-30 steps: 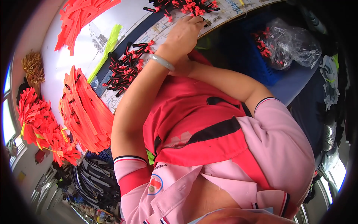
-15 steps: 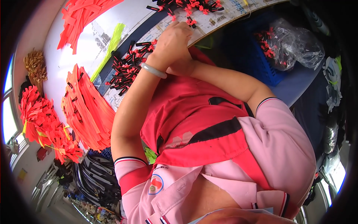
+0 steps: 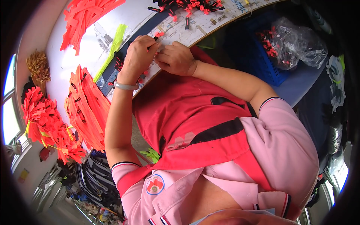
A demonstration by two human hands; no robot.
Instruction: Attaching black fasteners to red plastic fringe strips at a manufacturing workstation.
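Left hand (image 3: 139,52) and right hand (image 3: 176,58) touching, fingers curled, forearms bent inward

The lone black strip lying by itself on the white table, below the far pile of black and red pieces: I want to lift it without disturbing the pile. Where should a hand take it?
Pinch the short black strip across its narrow width near the middle, coming from above. It lies flat on the white table, apart from the pile of black and red pieces, with bare surface along both long sides for fingertips.

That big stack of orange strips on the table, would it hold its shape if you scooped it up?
Probably not. The orange strips look thin and flat, fanned loosely, so they would likely flop and slide apart. They seem light for their bulk. Lying flat, they should not roll.
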